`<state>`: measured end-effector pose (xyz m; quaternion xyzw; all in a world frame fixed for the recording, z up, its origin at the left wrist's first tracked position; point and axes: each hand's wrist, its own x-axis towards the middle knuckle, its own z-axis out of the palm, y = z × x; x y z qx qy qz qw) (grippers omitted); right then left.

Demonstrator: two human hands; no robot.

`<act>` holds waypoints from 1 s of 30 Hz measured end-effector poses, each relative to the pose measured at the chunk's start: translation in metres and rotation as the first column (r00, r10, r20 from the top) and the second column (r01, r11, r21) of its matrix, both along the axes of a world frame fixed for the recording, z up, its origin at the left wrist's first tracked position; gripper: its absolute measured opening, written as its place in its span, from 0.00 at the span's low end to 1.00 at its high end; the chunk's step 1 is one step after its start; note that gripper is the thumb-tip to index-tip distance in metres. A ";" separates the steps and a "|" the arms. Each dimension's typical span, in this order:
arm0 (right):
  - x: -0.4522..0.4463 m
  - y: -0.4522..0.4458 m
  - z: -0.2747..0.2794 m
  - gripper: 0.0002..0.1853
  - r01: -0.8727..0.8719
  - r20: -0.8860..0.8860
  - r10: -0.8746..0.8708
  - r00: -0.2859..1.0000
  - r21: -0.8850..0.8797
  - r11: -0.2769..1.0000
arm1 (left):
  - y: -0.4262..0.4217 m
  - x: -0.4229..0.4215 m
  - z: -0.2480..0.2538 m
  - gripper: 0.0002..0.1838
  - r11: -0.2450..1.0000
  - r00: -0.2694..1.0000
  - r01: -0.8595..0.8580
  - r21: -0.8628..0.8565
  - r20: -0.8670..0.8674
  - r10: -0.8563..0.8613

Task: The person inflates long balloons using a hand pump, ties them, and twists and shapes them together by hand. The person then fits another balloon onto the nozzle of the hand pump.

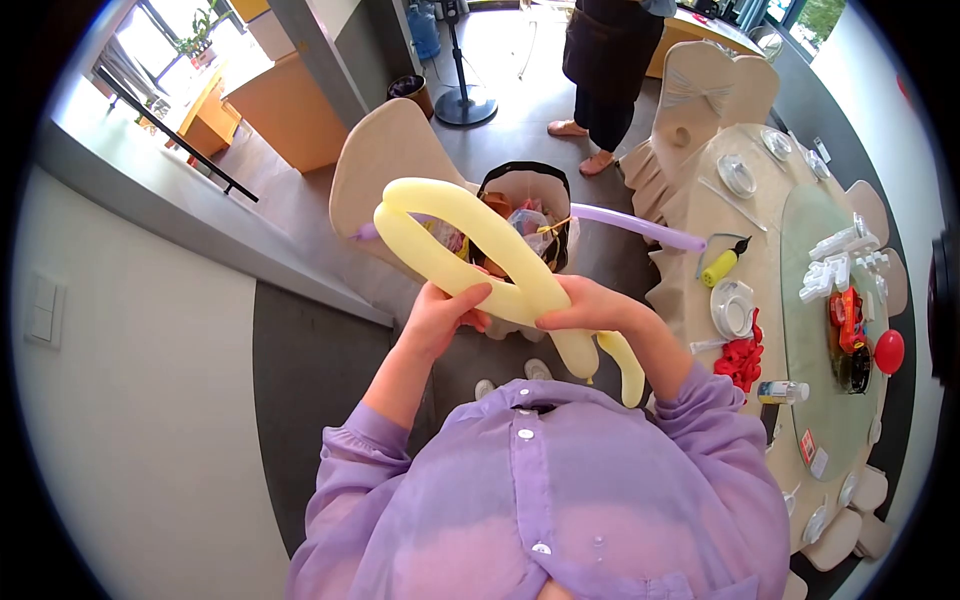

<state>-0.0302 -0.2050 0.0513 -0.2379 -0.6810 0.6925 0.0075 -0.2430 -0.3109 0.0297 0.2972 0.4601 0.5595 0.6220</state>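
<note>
A long pale-yellow modelling balloon (455, 205) is bent into a narrow loop in front of me, its far bend pointing away. My left hand (450, 315) is closed on the loop's near left side, thumb on top. Where the strands cross, my right hand (588, 303) grips the balloon. The knotted end hangs below that crossing, and a second yellow end dangles beside my right wrist. Behind the loop, a long purple balloon (640, 225) stretches from the chair toward the table, its middle hidden. A black-rimmed bag (525, 172) with plastic packets stands beyond my hands.
To the right, a round table (735, 270) carries a yellow-green hand pump (720, 265), a red bundle (740, 362), a bottle (783, 392) and wrapped tableware. A beige chair (395, 145) stands ahead, a fan base (465, 105) farther back. Another person (610, 70) stands beyond.
</note>
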 end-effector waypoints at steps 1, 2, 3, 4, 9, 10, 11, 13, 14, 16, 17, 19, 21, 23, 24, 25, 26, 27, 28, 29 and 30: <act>0.000 0.001 0.001 0.26 -0.014 0.029 0.016 0.999 -0.064 0.998 | -0.001 0.001 0.000 0.14 1.000 1.000 0.000 -0.002 0.000 0.000; 0.001 0.001 -0.001 0.26 -0.013 0.029 0.015 0.999 -0.065 0.998 | -0.002 0.002 0.000 0.13 1.000 0.999 -0.004 0.006 -0.039 0.004; 0.002 0.002 -0.007 0.25 0.015 0.028 -0.010 1.000 -0.196 0.980 | -0.002 0.003 0.000 0.11 1.000 0.997 -0.005 0.015 -0.078 0.006; 0.003 0.003 -0.012 0.23 0.044 0.031 -0.036 0.999 -0.323 0.945 | -0.002 0.004 -0.001 0.11 1.000 0.997 -0.002 0.015 -0.077 0.003; 0.010 0.006 -0.028 0.24 0.127 0.121 -0.073 0.990 -0.533 0.836 | -0.012 0.016 -0.012 0.06 0.984 0.832 0.064 0.168 -0.554 0.040; 0.009 0.005 -0.026 0.24 0.152 0.167 -0.073 0.983 -0.528 0.835 | -0.009 0.009 -0.034 0.07 0.916 0.623 0.225 0.332 -0.772 0.126; 0.009 0.003 -0.023 0.24 0.172 0.191 -0.077 0.979 -0.554 0.814 | -0.009 0.011 -0.036 0.08 0.891 0.542 0.264 0.370 -0.821 0.180; 0.010 0.002 -0.029 0.24 0.187 0.222 -0.063 0.973 -0.599 0.779 | -0.007 0.014 -0.048 0.10 0.809 0.350 0.369 0.457 -0.875 0.334; 0.011 0.003 -0.035 0.25 0.191 0.219 -0.065 0.974 -0.626 0.756 | -0.006 0.015 -0.056 0.11 0.749 0.246 0.437 0.499 -0.867 0.434; 0.013 0.001 -0.039 0.25 0.203 0.230 -0.061 0.971 -0.666 0.717 | -0.012 0.027 -0.049 0.10 0.799 0.132 0.417 0.433 -0.899 0.419; 0.014 0.001 -0.040 0.26 0.196 0.227 -0.054 0.972 -0.669 0.717 | -0.012 0.030 -0.054 0.11 0.846 0.127 0.360 0.393 -0.919 0.373; 0.018 0.002 -0.035 0.26 0.191 0.227 -0.059 0.972 -0.618 0.762 | -0.004 0.033 -0.041 0.15 0.867 0.347 0.246 0.433 -0.875 0.339; 0.022 0.004 -0.033 0.27 0.175 0.186 -0.079 0.979 -0.583 0.793 | 0.004 0.032 -0.030 0.16 0.989 0.874 -0.036 0.144 -0.476 0.101; 0.023 0.001 -0.032 0.27 0.208 0.096 -0.185 0.978 -0.513 0.833 | 0.010 0.035 -0.025 0.17 0.993 0.986 -0.117 0.029 -0.112 0.120; 0.022 0.000 -0.031 0.28 0.241 -0.003 -0.269 0.963 -0.440 0.865 | 0.015 0.039 -0.032 0.18 0.987 0.994 -0.106 0.117 -0.025 0.110; 0.018 0.002 -0.026 0.28 0.286 0.019 -0.313 0.950 -0.461 0.840 | 0.019 0.046 -0.026 0.18 0.989 0.996 -0.087 0.116 0.015 0.086; 0.016 0.003 -0.020 0.26 0.258 -0.054 -0.321 0.946 -0.477 0.840 | 0.024 0.056 -0.020 0.19 0.991 0.996 -0.076 0.111 0.056 0.070; 0.011 0.001 -0.023 0.25 0.296 -0.091 -0.372 0.924 -0.447 0.844 | 0.029 0.065 -0.020 0.18 0.989 0.995 -0.088 0.122 0.055 0.082; 0.006 -0.001 -0.026 0.24 0.333 -0.131 -0.418 0.899 -0.414 0.847 | 0.035 0.070 -0.021 0.18 0.985 0.994 -0.103 0.138 0.052 0.096; 0.003 0.000 -0.027 0.24 0.323 -0.129 -0.409 0.903 -0.424 0.846 | 0.043 0.070 -0.023 0.17 0.981 0.990 -0.137 0.140 0.041 0.132; 0.001 0.003 -0.029 0.23 0.387 -0.167 -0.452 0.876 -0.316 0.866 | 0.047 0.072 -0.011 0.16 0.967 0.983 -0.181 0.177 -0.007 0.185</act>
